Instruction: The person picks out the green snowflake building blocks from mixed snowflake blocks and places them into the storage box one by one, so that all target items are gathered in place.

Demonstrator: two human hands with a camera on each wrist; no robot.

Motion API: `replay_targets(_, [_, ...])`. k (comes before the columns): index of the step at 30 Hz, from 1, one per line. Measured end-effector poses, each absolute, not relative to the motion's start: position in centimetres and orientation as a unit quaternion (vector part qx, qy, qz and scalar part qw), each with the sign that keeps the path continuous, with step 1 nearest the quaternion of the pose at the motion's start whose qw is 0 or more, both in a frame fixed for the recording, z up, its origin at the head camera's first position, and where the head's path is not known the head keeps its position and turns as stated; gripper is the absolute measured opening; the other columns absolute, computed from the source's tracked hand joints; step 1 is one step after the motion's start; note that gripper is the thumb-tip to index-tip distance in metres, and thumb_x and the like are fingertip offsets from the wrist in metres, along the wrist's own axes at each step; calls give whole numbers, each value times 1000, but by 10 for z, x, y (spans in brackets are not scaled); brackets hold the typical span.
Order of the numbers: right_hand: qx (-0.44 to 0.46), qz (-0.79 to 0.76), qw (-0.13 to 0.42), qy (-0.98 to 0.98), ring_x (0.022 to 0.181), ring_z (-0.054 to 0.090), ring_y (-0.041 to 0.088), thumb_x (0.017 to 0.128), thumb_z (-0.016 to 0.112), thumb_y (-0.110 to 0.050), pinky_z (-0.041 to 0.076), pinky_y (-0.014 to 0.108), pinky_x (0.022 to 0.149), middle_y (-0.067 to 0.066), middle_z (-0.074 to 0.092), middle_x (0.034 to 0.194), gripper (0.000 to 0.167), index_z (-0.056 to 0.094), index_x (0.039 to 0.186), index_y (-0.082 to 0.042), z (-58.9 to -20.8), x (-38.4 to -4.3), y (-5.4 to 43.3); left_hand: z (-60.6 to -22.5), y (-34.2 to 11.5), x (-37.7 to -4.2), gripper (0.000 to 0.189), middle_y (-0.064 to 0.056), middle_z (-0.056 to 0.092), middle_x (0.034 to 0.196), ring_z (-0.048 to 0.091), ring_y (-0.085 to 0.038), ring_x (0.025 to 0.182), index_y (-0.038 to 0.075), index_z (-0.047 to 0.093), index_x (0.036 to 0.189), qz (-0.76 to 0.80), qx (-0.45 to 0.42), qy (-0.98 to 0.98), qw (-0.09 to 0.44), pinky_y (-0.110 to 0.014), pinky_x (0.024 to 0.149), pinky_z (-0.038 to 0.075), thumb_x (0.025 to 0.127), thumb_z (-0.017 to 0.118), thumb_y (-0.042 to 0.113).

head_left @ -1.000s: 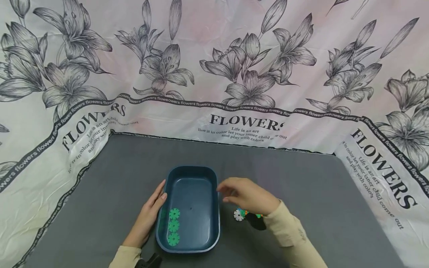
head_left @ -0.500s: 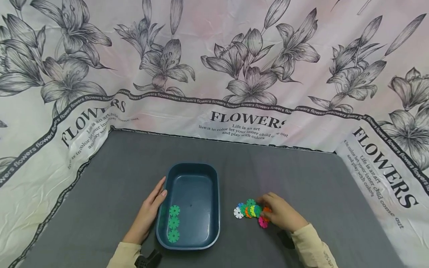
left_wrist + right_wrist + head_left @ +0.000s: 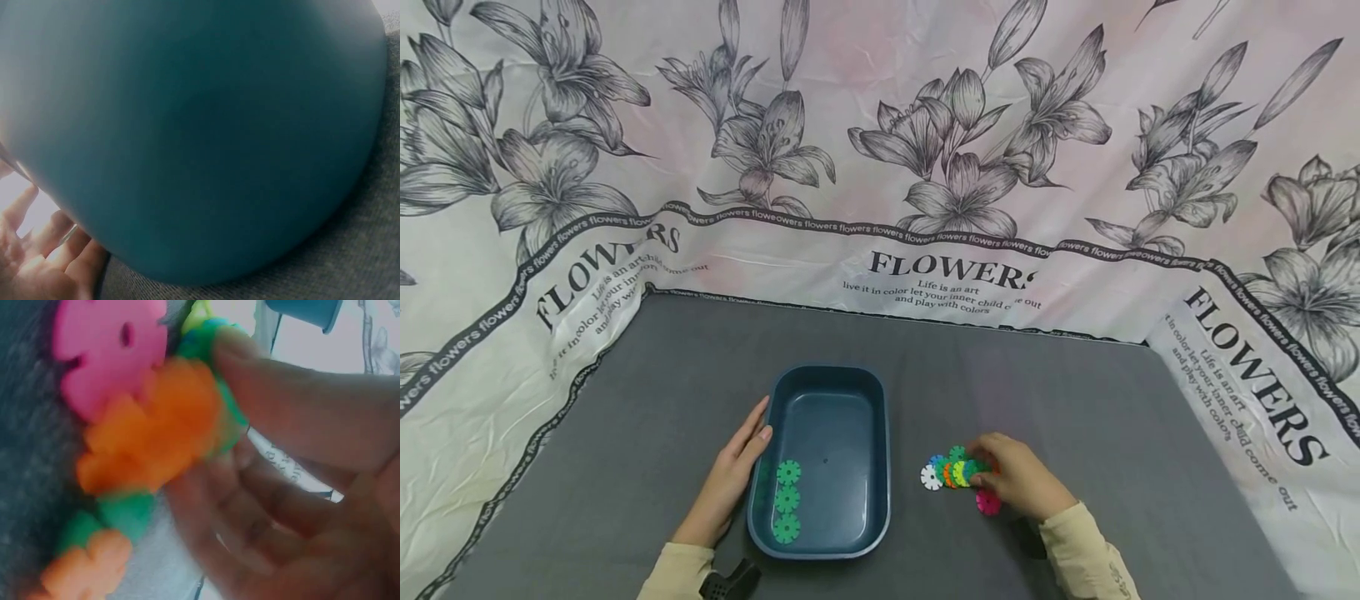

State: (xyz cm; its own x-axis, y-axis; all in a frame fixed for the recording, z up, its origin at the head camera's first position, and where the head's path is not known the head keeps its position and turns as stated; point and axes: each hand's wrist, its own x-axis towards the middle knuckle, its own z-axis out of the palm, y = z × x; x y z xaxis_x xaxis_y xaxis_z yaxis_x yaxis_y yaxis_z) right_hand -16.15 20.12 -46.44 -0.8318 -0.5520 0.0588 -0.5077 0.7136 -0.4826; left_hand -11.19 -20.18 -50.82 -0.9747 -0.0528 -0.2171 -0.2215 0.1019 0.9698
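My left hand (image 3: 730, 475) rests against the left side of the blue tray (image 3: 887, 500), thumb and index fingertip at the rim. In the left wrist view its fingers (image 3: 47, 240) lie along the tray's outer wall, fairly straight. Inside the tray, green flower-shaped discs (image 3: 787, 500) lie in a row along the left. To the right of the tray, my right hand (image 3: 1026, 479) is at a small pile of coloured discs (image 3: 951, 472). Thumb and fingers pinch a green disc (image 3: 230, 415), beside an orange disc (image 3: 156, 431) and a pink disc (image 3: 112, 347).
A white disc (image 3: 931, 477) lies at the pile's left end. The grey tabletop (image 3: 1060, 392) extends around tray and pile. Behind it hangs a flower-printed cloth (image 3: 775, 267), which also runs along both sides.
My right hand has moved from beside the tray's right rim to the disc pile, then slightly left over it, its fingers closing on a green disc. My left hand has stayed at the tray.
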Motion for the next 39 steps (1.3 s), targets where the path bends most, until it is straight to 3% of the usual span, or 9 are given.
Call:
replay_targets(13, [-241, -319, 107, 910, 79, 61, 11, 85, 68, 2, 53, 24, 66, 5, 68, 96, 16, 69, 98, -6, -455, -166, 208, -508, -201, -112, 61, 8, 16, 159, 13, -18, 147, 39, 25, 150, 671, -90, 734, 60, -51, 117, 13, 96, 49, 51])
replay_targets(20, [-206, -382, 173, 884, 72, 59, 15, 90, 65, -7, 52, 26, 61, 7, 68, 91, 7, 68, 96, -6, -431, -166, 199, -508, -200, -112, 63, 6, 17, 159, 14, -19, 146, 37, 25, 151, 671, -89, 734, 59, -51, 117, 14, 95, 50, 53])
replay_targets(27, [-203, -422, 193, 862, 78, 64, 25, 90, 66, -9, 55, 41, 70, 3, 69, 87, 9, 70, 97, -11, -399, -177, 156, -508, -201, -111, 63, 6, 16, 159, 14, -19, 147, 38, 24, 151, 670, -94, 734, 60, -51, 117, 13, 95, 49, 54])
replay_targets(31, [-235, -427, 211, 847, 80, 66, 23, 89, 66, -5, 57, 39, 74, 4, 69, 88, 10, 70, 98, -8, -386, -188, 123, -508, -202, -110, 61, 6, 16, 159, 14, -19, 147, 38, 24, 151, 669, -88, 736, 55, -52, 117, 13, 96, 48, 52])
replay_targets(39, [-287, -406, 303, 813, 80, 67, 23, 87, 63, 5, 57, 35, 75, 8, 68, 90, 17, 69, 102, -2, -390, -211, 52, -510, -202, -111, 62, 7, 16, 159, 13, -19, 147, 32, 23, 153, 674, -67, 734, 44, -52, 117, 14, 98, 48, 46])
